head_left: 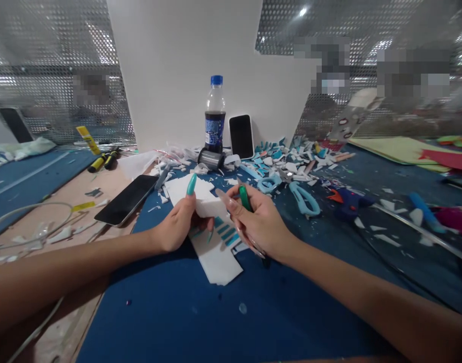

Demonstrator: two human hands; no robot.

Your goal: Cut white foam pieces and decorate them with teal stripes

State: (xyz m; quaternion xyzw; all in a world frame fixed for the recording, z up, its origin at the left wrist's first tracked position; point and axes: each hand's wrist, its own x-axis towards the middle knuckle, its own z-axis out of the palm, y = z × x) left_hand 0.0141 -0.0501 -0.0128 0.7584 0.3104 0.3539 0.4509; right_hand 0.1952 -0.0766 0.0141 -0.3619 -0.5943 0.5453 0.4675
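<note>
My left hand (pixel 178 224) pinches a white sheet (pixel 218 262) with teal stripes, low over the blue counter (pixel 170 312); my right hand (pixel 263 224) is closed round a green tool (pixel 245 197). The cola bottle (pixel 215 118) behind has a blue label, its writing unreadable.

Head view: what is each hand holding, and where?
Left hand pinches the white teal-striped foam sheet at its upper edge; right hand grips a slim green pen-like tool around its middle.
</note>
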